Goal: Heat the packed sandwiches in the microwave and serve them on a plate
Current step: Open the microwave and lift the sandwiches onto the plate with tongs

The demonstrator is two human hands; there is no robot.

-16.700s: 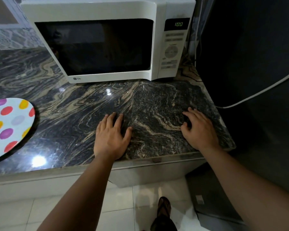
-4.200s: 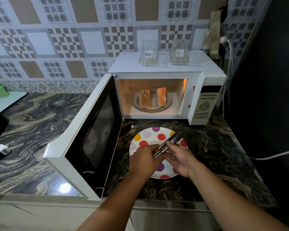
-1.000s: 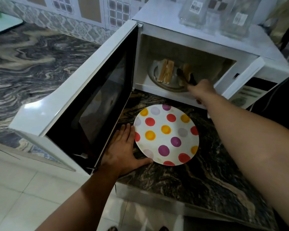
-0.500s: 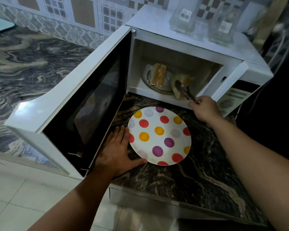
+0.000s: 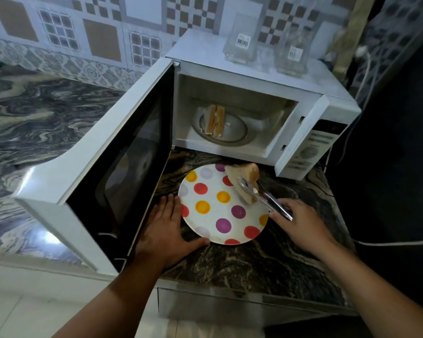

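Observation:
A white microwave [image 5: 266, 76] stands on the counter with its door [image 5: 112, 152] swung wide to the left. One sandwich [image 5: 215, 120] stands on the glass turntable inside. In front lies a white plate [image 5: 213, 215] with coloured dots. My right hand [image 5: 300, 225] grips metal tongs [image 5: 264, 195] that clamp a second sandwich [image 5: 246, 181] just above the plate's far right rim. My left hand [image 5: 166, 230] rests flat on the counter, thumb against the plate's near left edge.
Two clear plastic sandwich packs [image 5: 239, 42] stand on top of the microwave. The marble counter [image 5: 266, 264] ends close to me. A dark appliance [image 5: 396, 167] with a white cable [image 5: 396, 243] stands to the right. The open door blocks the left side.
My right hand has pulled the tongs and the right sandwich out of the microwave and down over the plate. The left hand has stayed by the plate.

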